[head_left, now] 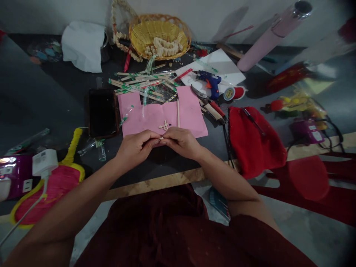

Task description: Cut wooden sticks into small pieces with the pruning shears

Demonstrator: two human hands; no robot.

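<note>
Between my fingertips sits a small pale wooden piece (161, 138), mostly covered by the fingers. My left hand (139, 146) pinches it from one side, and my right hand (182, 141) closes on it from the other. Both hands are over the near edge of a pink paper sheet (155, 115). Several short cut wooden bits (165, 126) lie on the paper just beyond my fingers. A longer pale wooden stick (178, 113) rests on the sheet beyond my right hand. To the right of the paper are pliers-like cutters (210, 105) with red and pale handles.
Wrapped chopsticks (144, 83) lie behind the paper. A phone (102, 113) is at the left, a blue glue gun (210, 81) and thread spool (233, 92) at the right. Farther back stand a wicker basket (160, 22) and pink bottle (272, 37). Red cloth (250, 148) overhangs the table edge.
</note>
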